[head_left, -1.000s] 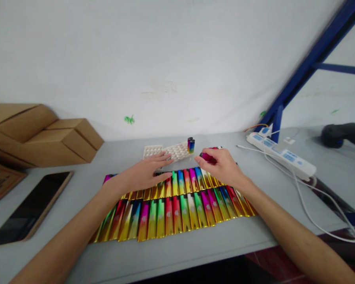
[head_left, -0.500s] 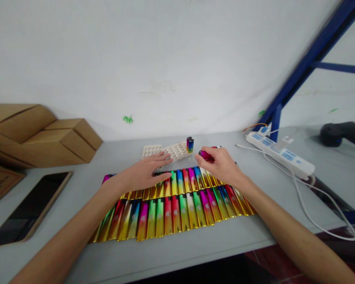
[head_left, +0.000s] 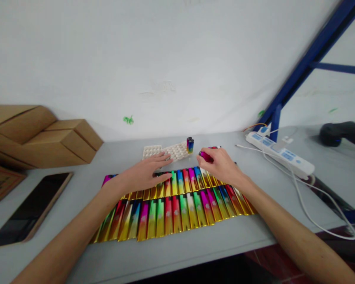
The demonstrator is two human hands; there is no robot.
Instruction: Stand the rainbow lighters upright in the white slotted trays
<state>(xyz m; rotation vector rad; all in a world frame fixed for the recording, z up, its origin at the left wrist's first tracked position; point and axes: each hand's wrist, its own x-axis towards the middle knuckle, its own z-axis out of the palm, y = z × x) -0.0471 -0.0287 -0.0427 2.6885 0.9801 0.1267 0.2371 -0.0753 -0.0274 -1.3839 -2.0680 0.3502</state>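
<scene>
Two rows of shiny lighters (head_left: 176, 215) lie side by side on the grey table, each fading from a bright colour to gold. My left hand (head_left: 148, 170) is open, fingers spread, over the left part of the back row and reaching the edge of a white pitted tray (head_left: 177, 151). Two lighters (head_left: 189, 145) stand upright at the right end of that tray. Beyond the back row's right part, my right hand (head_left: 217, 161) is closed on a magenta lighter (head_left: 206, 156). The palm hides most of this lighter.
Brown cardboard boxes (head_left: 56, 140) and a phone (head_left: 32, 209) are at the left. To the right lie a white power strip (head_left: 281, 154) and a loose white cable (head_left: 301, 201). A blue metal frame (head_left: 301, 71) rises behind them, near a black device (head_left: 337, 134).
My right hand has shifted very slightly to the right with the magenta lighter in it. My left hand stays in the same place.
</scene>
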